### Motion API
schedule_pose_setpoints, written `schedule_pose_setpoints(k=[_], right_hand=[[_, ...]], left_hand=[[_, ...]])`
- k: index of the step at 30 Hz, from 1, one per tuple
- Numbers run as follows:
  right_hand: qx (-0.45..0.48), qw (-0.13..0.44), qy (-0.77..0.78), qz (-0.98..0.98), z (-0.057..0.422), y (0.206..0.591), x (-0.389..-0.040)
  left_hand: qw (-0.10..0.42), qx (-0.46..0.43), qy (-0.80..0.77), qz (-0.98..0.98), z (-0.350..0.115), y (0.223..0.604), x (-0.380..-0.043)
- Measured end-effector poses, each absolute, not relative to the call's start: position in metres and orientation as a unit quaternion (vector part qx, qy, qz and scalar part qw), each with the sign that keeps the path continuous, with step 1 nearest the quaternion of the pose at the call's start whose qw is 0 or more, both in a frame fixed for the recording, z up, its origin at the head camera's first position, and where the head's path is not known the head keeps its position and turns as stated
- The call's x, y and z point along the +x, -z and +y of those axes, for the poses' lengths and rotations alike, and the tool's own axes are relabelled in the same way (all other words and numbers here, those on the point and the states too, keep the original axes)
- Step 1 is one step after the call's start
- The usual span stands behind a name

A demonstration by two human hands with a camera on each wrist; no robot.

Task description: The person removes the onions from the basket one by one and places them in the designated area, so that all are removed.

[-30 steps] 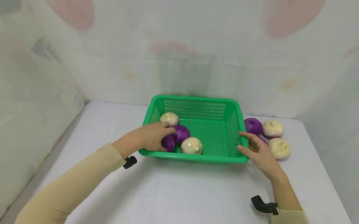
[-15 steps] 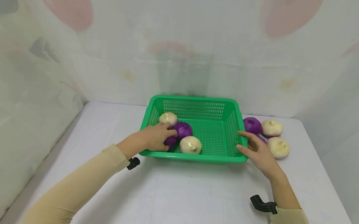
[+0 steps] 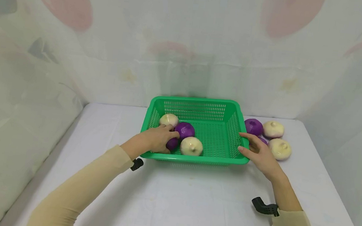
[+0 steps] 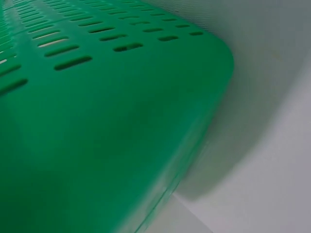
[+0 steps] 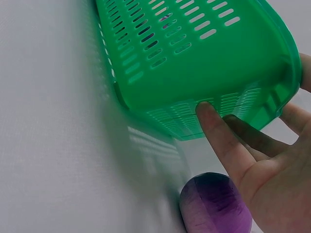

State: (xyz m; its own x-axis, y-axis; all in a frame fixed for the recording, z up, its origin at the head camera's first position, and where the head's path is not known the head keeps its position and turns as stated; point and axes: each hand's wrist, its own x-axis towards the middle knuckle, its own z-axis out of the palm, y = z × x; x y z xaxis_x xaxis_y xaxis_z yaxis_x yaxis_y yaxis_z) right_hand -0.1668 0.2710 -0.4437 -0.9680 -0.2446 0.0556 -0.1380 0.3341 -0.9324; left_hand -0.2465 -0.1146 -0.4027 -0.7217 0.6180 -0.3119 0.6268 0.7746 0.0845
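Observation:
A green plastic basket (image 3: pixel 196 158) with slotted walls stands on the table. Inside it, at the left end, my left hand (image 3: pixel 158 139) curls over a purple turnip (image 3: pixel 172 144), partly hidden by the fingers. Close by lie another purple turnip (image 3: pixel 185 131) and two cream-side-up turnips, one at the back (image 3: pixel 169 120) and one in front (image 3: pixel 191 146). My right hand (image 3: pixel 260 155) grips the basket's right rim. In the right wrist view, its fingers (image 5: pixel 221 133) reach along the outer wall. The left wrist view shows only the basket's outside, no hand.
Right of the basket sit more turnips: one purple (image 3: pixel 254 127), two cream-side-up ones (image 3: pixel 273 129) and a purple one mostly behind the right hand. A white cloth covers the table (image 3: pixel 187 203). Fabric walls (image 3: pixel 124 47) rise behind and at both sides.
My left hand has shifted slightly right inside the basket, with the purple turnip under it. The other purple turnip has moved slightly right and back. My right hand stays on the rim.

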Motion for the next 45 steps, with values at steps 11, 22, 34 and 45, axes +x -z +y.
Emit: schedule_pose_setpoints(k=[11,22,34,45], right_hand=[[-0.119,0.044,0.56,0.819,0.271,0.445,-0.167],[-0.121,0.043,0.571,0.811,0.273,0.443,-0.167],[-0.121,0.043,0.574,0.809,0.271,0.442,-0.166],[-0.119,0.049,0.567,0.814,0.269,0.44,-0.166]], left_hand=[[0.114,0.348,0.004,0.93,-0.116,0.39,-0.249],[0.072,0.339,-0.046,0.937,-0.124,0.367,-0.25],[0.029,0.33,-0.039,0.943,-0.144,0.342,-0.244],[-0.007,0.286,-0.042,0.957,-0.172,0.322,-0.247]])
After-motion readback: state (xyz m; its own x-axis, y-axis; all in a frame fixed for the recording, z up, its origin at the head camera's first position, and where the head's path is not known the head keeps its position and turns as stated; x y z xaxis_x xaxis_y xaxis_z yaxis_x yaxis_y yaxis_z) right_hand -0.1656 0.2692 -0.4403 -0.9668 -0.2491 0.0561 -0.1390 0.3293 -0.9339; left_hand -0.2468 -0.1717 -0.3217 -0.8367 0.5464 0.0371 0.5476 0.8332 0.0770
